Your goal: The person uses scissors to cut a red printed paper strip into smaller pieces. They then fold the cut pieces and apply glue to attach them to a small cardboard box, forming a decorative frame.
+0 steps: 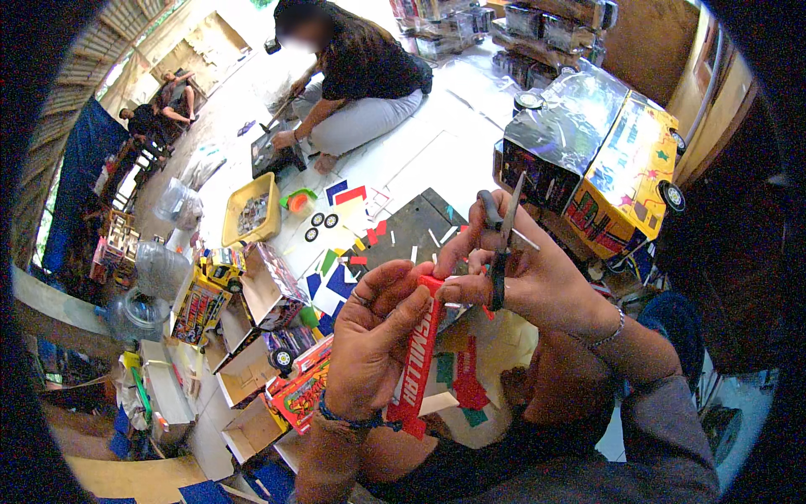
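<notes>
My left hand (367, 340) pinches a long red strip (418, 357) with white lettering between thumb and fingers. The strip slants down from my fingertips toward my lap. My right hand (558, 290) carries a pair of scissors (509, 225) with black handles, hooked on its fingers with the blades pointing up. Its thumb and a fingertip meet at the strip's upper end, close beside my left fingers. Below the hands, red and green cut pieces (470, 382) lie on a pale sheet by my lap.
A dark cutting board (403, 227) with coloured scraps lies ahead. Beyond it are loose black wheels (317, 220) and a yellow basin (253, 210). Toy trucks and open boxes crowd the left; a large yellow toy truck (621, 181) stands right. Another person (361, 92) sits working ahead.
</notes>
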Demonstrator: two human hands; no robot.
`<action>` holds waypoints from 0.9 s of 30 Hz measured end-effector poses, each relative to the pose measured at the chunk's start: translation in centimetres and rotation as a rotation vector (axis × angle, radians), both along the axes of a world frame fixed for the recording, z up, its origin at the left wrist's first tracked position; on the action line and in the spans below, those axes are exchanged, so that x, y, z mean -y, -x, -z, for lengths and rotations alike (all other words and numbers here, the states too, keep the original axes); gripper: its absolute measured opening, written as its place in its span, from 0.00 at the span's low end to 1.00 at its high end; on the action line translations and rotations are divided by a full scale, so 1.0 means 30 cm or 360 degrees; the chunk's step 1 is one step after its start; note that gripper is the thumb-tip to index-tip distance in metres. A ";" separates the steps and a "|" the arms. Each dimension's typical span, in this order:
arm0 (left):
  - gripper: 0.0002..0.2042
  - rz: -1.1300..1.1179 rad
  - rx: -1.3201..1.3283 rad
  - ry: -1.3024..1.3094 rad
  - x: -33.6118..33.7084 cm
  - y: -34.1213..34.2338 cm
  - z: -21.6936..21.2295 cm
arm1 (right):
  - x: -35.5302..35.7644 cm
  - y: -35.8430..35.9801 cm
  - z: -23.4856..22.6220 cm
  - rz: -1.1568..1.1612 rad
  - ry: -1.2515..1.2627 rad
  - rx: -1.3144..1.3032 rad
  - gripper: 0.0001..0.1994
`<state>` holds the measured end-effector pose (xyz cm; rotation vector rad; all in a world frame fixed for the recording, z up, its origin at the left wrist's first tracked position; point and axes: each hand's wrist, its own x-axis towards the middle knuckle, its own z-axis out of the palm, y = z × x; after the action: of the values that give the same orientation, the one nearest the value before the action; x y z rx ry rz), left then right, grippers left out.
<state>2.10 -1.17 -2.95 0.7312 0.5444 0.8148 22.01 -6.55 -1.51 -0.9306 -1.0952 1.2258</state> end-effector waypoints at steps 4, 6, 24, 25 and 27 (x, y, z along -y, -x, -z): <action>0.16 0.0010 0.0006 0.0038 -0.002 0.001 -0.005 | -0.009 0.004 0.009 0.0055 -0.0135 0.0160 0.29; 0.16 0.0040 0.0092 0.0077 -0.009 0.008 -0.010 | -0.014 0.006 0.012 0.0069 -0.0270 0.0219 0.29; 0.15 -0.0207 -0.0355 -0.0555 0.036 -0.023 -0.066 | 0.020 -0.025 -0.013 0.0213 0.0046 0.0355 0.22; 0.15 -0.0197 -0.0363 -0.0530 0.037 -0.024 -0.066 | 0.021 -0.023 -0.011 0.0204 0.0031 0.0270 0.22; 0.15 -0.0185 -0.0335 -0.0481 0.037 -0.025 -0.063 | 0.024 -0.019 -0.008 0.0206 0.0004 0.0225 0.23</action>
<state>2.85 -2.29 -1.05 1.0789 0.6648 0.9461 22.59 -7.26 -1.27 -1.0860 -1.1260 1.0685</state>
